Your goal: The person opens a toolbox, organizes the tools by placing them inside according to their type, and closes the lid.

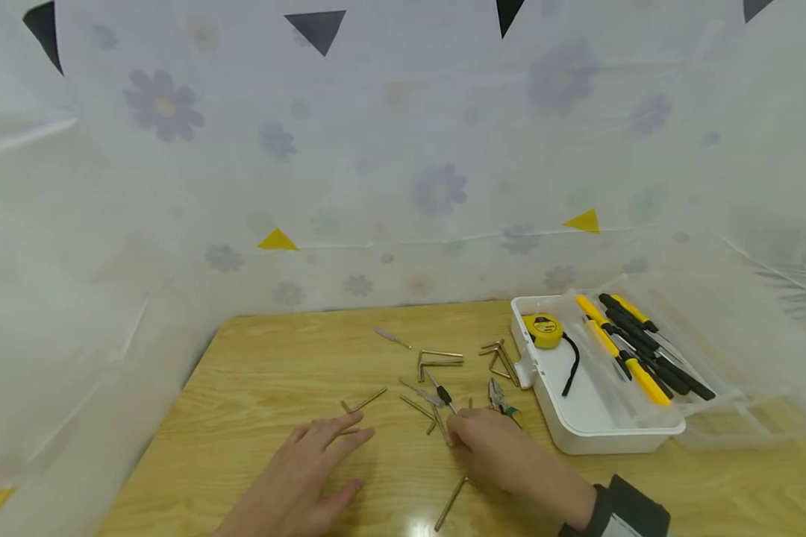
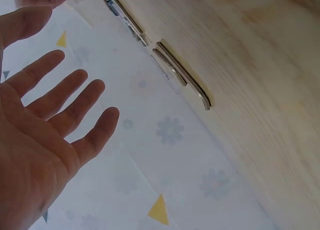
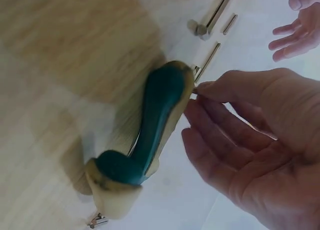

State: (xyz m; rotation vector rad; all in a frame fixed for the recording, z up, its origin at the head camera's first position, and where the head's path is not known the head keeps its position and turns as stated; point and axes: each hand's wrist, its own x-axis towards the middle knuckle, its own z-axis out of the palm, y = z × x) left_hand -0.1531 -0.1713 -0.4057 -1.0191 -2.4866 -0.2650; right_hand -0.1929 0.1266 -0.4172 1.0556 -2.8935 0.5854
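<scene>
My right hand is low over the table with thumb and fingertips pinched together. A small screwdriver with a black section runs from those fingertips, its thin shaft pointing away; its rear end is hidden by the hand. Pliers lie just beyond, and their green-and-tan handles loom large in the right wrist view. Palm down, my left hand hovers with spread fingers, holding nothing. Past its fingertips lies a brass-coloured hex key. More hex keys lie between the hands, and a single one is near the front.
A white toolbox stands at the right, its clear lid opened outward. Inside is a yellow tape measure; yellow and black tools lie across its right side. Hex keys and a slim clear-handled tool lie farther back, before a flowered curtain.
</scene>
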